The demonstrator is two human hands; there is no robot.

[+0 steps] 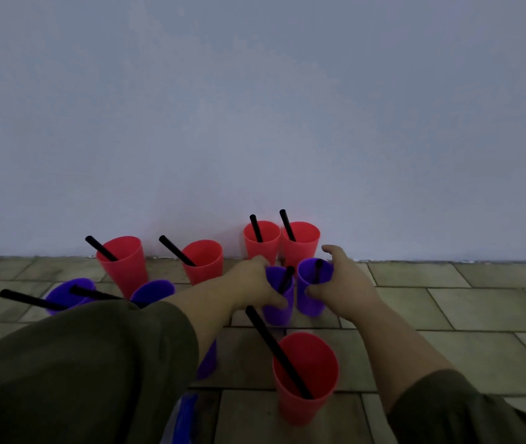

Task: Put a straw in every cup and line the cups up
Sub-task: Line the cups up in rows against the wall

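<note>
Two curled hands hold smooth, tapered plastic: left hand (253, 283) wraps left purple cup (279, 314), right hand (344, 283) right purple cup (312, 304).

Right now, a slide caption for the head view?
Left hand grips the left purple cup, right hand the right purple cup, red cups by the wall behind.

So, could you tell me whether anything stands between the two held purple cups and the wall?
Yes. Two red cups, each with a straw, stand against the wall directly behind the purple cups that the left hand and right hand grip.
</note>
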